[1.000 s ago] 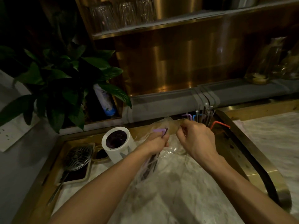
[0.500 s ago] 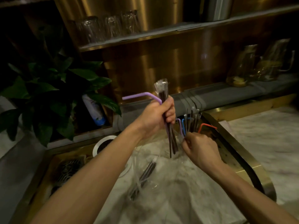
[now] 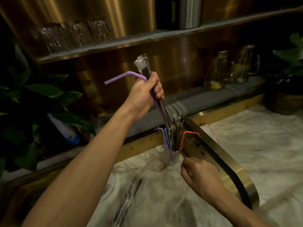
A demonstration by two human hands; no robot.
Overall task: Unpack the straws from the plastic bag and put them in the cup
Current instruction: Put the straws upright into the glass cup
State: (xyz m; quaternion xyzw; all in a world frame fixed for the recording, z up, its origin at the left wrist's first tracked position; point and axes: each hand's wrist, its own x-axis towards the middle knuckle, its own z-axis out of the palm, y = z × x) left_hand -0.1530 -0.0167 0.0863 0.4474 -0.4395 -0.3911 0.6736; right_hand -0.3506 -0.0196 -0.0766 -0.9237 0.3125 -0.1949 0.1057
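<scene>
My left hand (image 3: 145, 94) is raised and shut on a bundle of straws (image 3: 146, 69): dark ones in clear wrappers plus one bent purple straw (image 3: 121, 78). Their lower ends reach down into the clear cup (image 3: 172, 154), which holds purple, blue, dark and one orange straw (image 3: 186, 136). My right hand (image 3: 199, 176) sits low, just right of the cup, fingers pinched on the edge of the clear plastic bag (image 3: 147, 185). That bag lies crumpled on the marble counter with several dark straws (image 3: 129, 199) still inside.
A curved brass rail (image 3: 229, 163) borders the counter right of the cup. A white round container (image 3: 109, 187) shows under my left forearm. Leafy plants (image 3: 41, 99) and a bottle stand at left. Glass jugs (image 3: 229, 69) are on the back ledge, and drinking glasses on the upper shelf.
My left hand lifted the straw bundle out of the bag and carried it right, over the cup. My right hand slid down and back along the bag's edge.
</scene>
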